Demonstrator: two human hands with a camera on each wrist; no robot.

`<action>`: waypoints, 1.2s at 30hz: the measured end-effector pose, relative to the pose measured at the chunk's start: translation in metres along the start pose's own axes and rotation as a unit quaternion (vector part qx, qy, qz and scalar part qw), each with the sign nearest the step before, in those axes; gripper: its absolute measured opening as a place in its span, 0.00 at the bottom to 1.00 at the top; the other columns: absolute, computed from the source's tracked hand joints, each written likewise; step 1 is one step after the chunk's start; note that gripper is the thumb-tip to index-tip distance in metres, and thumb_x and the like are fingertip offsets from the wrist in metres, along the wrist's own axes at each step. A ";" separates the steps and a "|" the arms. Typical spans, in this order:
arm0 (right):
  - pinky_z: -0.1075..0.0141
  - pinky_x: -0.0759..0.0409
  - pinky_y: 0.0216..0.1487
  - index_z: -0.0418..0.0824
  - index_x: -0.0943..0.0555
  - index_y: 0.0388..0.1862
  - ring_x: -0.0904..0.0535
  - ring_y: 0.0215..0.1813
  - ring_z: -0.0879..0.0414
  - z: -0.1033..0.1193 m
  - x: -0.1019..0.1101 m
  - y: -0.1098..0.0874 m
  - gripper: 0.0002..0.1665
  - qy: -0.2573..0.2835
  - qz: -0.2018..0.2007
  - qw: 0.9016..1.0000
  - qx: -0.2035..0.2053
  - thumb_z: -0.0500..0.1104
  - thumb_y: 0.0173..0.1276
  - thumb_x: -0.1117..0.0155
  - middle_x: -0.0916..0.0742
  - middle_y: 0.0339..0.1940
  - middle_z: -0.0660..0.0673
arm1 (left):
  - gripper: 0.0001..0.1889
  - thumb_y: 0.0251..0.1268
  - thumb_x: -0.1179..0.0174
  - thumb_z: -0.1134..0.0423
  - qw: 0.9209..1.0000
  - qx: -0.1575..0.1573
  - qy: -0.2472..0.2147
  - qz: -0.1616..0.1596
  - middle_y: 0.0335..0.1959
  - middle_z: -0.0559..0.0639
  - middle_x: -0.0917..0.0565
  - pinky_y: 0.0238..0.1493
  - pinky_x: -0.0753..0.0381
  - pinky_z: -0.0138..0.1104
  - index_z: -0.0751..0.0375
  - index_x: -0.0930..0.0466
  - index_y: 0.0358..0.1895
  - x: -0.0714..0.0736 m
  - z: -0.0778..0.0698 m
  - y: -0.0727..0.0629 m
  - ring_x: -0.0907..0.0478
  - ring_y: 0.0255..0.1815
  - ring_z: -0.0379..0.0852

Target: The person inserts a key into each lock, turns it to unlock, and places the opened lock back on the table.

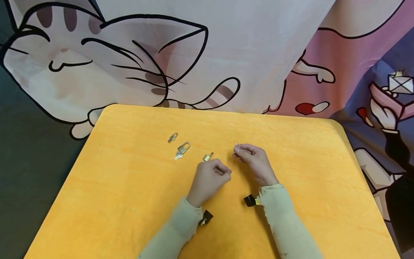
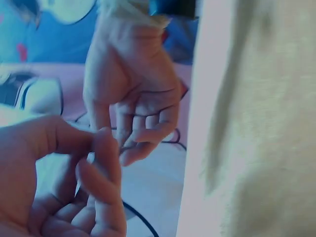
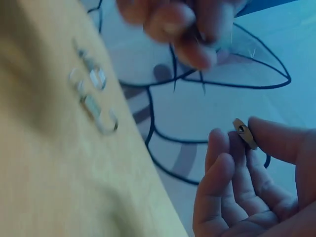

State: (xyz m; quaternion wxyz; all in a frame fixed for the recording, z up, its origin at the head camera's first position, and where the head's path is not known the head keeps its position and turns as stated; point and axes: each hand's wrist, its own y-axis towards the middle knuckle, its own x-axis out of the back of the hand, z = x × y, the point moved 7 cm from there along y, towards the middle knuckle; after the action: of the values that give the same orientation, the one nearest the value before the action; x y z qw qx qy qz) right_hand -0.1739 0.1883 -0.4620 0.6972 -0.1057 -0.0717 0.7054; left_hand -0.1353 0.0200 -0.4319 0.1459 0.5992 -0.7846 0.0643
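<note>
My right hand (image 1: 257,162) pinches a small brass padlock (image 3: 244,134) between thumb and fingertips. The padlock's keyhole faces the right wrist camera, and its shackle stands up above the fingertips in the head view. My left hand (image 1: 210,180) is a short way to the left, thumb and forefinger pressed together on something tiny and mostly hidden; its kind cannot be made out. Just beyond the left hand lies another brass padlock (image 1: 207,157), partly covered by it. Farther left on the table are a larger padlock (image 1: 183,149) with keys and a small padlock (image 1: 173,137).
The yellow table (image 1: 129,187) extends around both hands, its far edge meeting a hanging cloth (image 1: 258,64) printed with cartoon figures. Dark floor (image 1: 38,158) shows past the left edge. A dark object (image 1: 401,212) stands beyond the right edge.
</note>
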 end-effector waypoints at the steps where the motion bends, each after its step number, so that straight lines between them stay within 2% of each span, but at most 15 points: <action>1: 0.60 0.18 0.52 0.28 0.19 0.56 0.13 0.44 0.58 0.000 -0.003 0.000 0.22 0.019 0.005 1.000 -0.005 0.44 0.72 0.33 0.10 0.40 0.49 | 0.01 0.58 0.33 0.71 1.000 0.012 -0.026 -0.011 0.28 0.47 0.12 0.31 0.17 0.32 0.61 0.13 0.32 0.004 0.001 0.003 0.17 0.26 0.36; 6: 0.67 0.18 0.48 0.43 0.15 0.46 0.13 0.45 0.60 0.001 -0.016 0.000 0.06 0.118 0.024 0.992 -0.030 0.40 0.75 0.37 0.10 0.40 0.51 | 0.04 0.63 0.33 0.68 0.993 0.036 -0.093 -0.056 0.32 0.56 0.12 0.35 0.16 0.35 0.64 0.12 0.38 0.014 0.003 0.013 0.14 0.30 0.44; 11: 0.70 0.19 0.46 0.44 0.17 0.43 0.14 0.46 0.61 -0.002 -0.024 -0.002 0.06 0.181 0.032 0.981 -0.053 0.38 0.77 0.41 0.10 0.42 0.51 | 0.07 0.65 0.31 0.64 0.989 0.040 -0.114 -0.082 0.33 0.60 0.12 0.34 0.16 0.35 0.62 0.11 0.43 0.017 0.004 0.016 0.14 0.29 0.47; 14: 0.71 0.19 0.45 0.42 0.19 0.49 0.13 0.47 0.61 -0.002 -0.025 -0.003 0.07 0.187 0.036 0.980 -0.058 0.39 0.78 0.42 0.10 0.44 0.51 | 0.08 0.65 0.31 0.63 0.989 0.044 -0.112 -0.088 0.31 0.54 0.11 0.32 0.17 0.34 0.62 0.11 0.44 0.018 0.006 0.016 0.14 0.28 0.45; 18: 0.69 0.19 0.48 0.35 0.23 0.59 0.13 0.48 0.60 0.000 -0.028 -0.005 0.15 0.180 0.044 0.981 -0.058 0.40 0.78 0.42 0.10 0.47 0.50 | 0.07 0.64 0.30 0.63 0.989 0.047 -0.108 -0.091 0.28 0.47 0.11 0.29 0.19 0.32 0.62 0.11 0.41 0.019 0.009 0.016 0.14 0.27 0.44; 21: 0.68 0.19 0.49 0.35 0.21 0.56 0.14 0.49 0.59 0.000 -0.030 -0.006 0.14 0.173 0.050 0.982 -0.056 0.41 0.78 0.41 0.10 0.47 0.50 | 0.07 0.64 0.30 0.63 0.988 0.051 -0.113 -0.097 0.28 0.48 0.11 0.25 0.22 0.31 0.62 0.11 0.41 0.021 0.011 0.016 0.13 0.27 0.47; 25: 0.67 0.20 0.50 0.42 0.17 0.47 0.14 0.51 0.59 0.001 -0.033 -0.006 0.07 0.164 0.061 0.983 -0.053 0.41 0.77 0.41 0.10 0.47 0.51 | 0.07 0.64 0.31 0.63 0.986 0.052 -0.120 -0.105 0.29 0.57 0.11 0.24 0.24 0.30 0.63 0.11 0.41 0.023 0.013 0.016 0.13 0.28 0.51; 31: 0.66 0.19 0.51 0.42 0.17 0.46 0.14 0.50 0.59 0.001 -0.036 -0.006 0.07 0.155 0.065 0.985 -0.048 0.41 0.77 0.41 0.10 0.47 0.50 | 0.07 0.65 0.32 0.64 0.986 0.045 -0.111 -0.113 0.30 0.61 0.12 0.27 0.22 0.32 0.63 0.11 0.41 0.025 0.015 0.017 0.13 0.27 0.44; 36: 0.68 0.19 0.50 0.41 0.18 0.46 0.14 0.49 0.60 0.001 -0.036 -0.006 0.06 0.154 0.065 0.985 -0.046 0.39 0.77 0.41 0.10 0.46 0.49 | 0.07 0.65 0.31 0.64 0.985 0.045 -0.116 -0.115 0.30 0.61 0.12 0.28 0.20 0.33 0.63 0.11 0.40 0.026 0.016 0.017 0.14 0.26 0.44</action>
State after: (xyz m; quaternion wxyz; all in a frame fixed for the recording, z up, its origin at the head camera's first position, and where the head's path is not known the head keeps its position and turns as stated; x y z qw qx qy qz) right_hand -0.1682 0.1524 -0.4581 0.6472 -0.2494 0.0107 0.7203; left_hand -0.1604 -0.0032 -0.4379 0.0331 0.6951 -0.7180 0.0123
